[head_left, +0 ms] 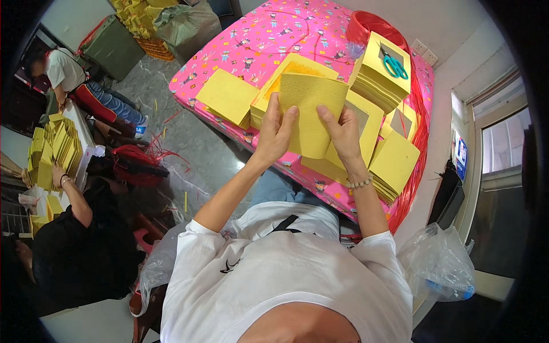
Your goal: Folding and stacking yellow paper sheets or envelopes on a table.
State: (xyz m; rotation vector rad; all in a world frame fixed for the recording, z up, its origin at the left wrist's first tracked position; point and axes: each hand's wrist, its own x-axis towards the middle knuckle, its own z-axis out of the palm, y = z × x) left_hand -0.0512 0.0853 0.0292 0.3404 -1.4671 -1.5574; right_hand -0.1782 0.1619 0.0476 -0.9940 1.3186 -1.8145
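Between my two hands I hold up a bundle of yellow paper sheets (311, 123), slightly bowed, above the pink-covered table. My left hand (276, 128) is closed on its left edge with the thumb across the front. On the opposite edge my right hand (341, 130) grips it the same way, a beaded bracelet on its wrist. Behind and around the bundle lie more yellow paper stacks, one flat stack (227, 96) to the left and another (394, 160) to the right. A tall stack (380, 80) at the far right carries teal-handled scissors (394, 66).
Red plastic strapping (420, 137) runs down the right side of the pink-patterned cloth (263, 34). At left, a person in black (86, 240) and one in white (66, 71) are by a table with yellow paper (63, 143). A clear plastic bag (437, 260) is at lower right.
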